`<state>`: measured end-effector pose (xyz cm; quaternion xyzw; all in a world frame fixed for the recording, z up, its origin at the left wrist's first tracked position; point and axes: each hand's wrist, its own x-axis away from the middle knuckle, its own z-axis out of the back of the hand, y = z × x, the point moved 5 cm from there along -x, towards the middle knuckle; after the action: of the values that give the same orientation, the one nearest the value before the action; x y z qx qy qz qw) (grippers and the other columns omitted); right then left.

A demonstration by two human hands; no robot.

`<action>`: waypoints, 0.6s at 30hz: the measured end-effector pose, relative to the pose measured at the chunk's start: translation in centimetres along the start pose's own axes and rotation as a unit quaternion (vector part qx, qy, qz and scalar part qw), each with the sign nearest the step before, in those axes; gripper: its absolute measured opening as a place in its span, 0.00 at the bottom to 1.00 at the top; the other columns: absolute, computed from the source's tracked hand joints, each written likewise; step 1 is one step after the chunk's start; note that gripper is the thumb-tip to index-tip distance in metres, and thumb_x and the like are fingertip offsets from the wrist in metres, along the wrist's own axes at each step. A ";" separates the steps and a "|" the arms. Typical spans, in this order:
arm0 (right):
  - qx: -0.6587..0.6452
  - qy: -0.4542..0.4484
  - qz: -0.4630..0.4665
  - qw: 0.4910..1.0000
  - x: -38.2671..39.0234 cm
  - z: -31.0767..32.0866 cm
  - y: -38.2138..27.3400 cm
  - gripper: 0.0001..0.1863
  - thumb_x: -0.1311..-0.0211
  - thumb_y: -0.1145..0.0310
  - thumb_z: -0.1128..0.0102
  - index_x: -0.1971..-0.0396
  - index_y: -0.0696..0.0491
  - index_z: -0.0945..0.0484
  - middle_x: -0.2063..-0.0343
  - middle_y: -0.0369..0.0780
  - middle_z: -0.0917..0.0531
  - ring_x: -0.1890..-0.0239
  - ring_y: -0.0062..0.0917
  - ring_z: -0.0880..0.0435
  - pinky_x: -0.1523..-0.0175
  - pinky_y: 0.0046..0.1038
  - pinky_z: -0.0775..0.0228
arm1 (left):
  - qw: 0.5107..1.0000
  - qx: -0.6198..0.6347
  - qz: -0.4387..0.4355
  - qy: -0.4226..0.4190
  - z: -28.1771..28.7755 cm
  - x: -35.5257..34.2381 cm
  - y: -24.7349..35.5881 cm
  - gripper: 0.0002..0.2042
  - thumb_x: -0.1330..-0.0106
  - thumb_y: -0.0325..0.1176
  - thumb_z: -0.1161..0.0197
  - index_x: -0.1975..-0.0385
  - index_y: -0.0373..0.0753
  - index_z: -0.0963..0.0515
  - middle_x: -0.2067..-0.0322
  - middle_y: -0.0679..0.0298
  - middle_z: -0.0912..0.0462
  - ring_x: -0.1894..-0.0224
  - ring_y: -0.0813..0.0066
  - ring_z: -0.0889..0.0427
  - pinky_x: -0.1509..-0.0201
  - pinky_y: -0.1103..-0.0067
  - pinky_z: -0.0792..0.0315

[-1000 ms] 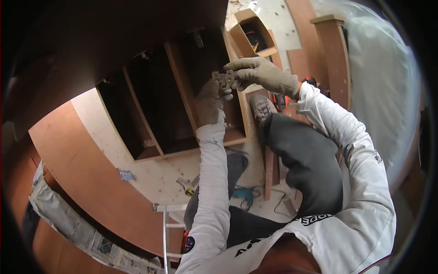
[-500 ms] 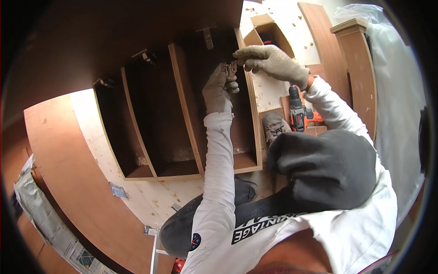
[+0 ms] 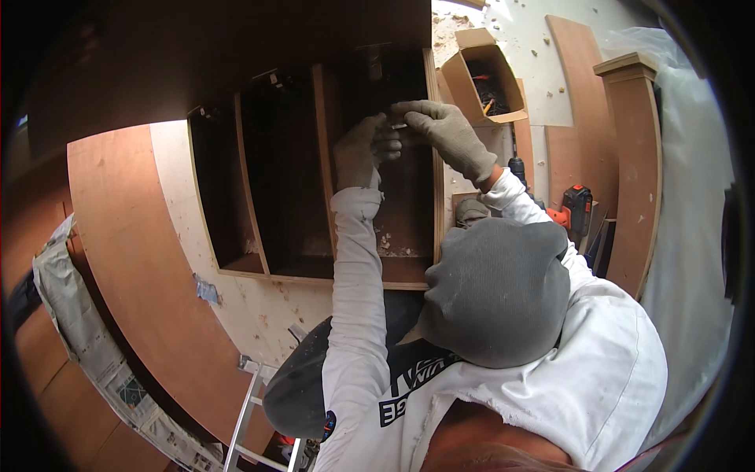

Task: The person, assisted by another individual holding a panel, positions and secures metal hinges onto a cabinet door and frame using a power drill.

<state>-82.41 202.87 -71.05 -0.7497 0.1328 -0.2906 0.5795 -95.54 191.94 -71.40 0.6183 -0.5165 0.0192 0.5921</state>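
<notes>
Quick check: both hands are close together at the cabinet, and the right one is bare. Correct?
Not quite: the head view shows the right hand gloved, not bare. Both hands, the left included, are close together at the cabinet.

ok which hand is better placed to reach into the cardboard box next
Probably the right hand: it is nearer the open cardboard box, while the left hand is farther across, before the cabinet. A small silvery piece shows between them.

You see glare on the floor [image 3: 523, 35], deep shadow inside the cabinet [image 3: 324, 141], and curved, blackened edges.
</notes>
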 end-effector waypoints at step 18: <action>-0.297 0.110 -0.057 0.947 -0.9 -0.5 1.3 0.23 0.28 0.72 0.41 0.37 0.67 0.29 0.50 0.47 0.15 0.56 0.29 0.10 0.54 0.24 0.14 | 0.943 -0.305 -0.128 0.048 -0.3 -2.8 0.5 0.20 0.31 0.43 0.32 0.49 0.34 0.16 0.65 0.63 0.13 0.70 0.80 0.19 0.68 0.84 0.26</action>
<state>-83.26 202.59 -72.44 -0.8574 0.2334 -0.3513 0.2949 -97.04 194.00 -72.76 0.4675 -0.3850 -0.1853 0.7739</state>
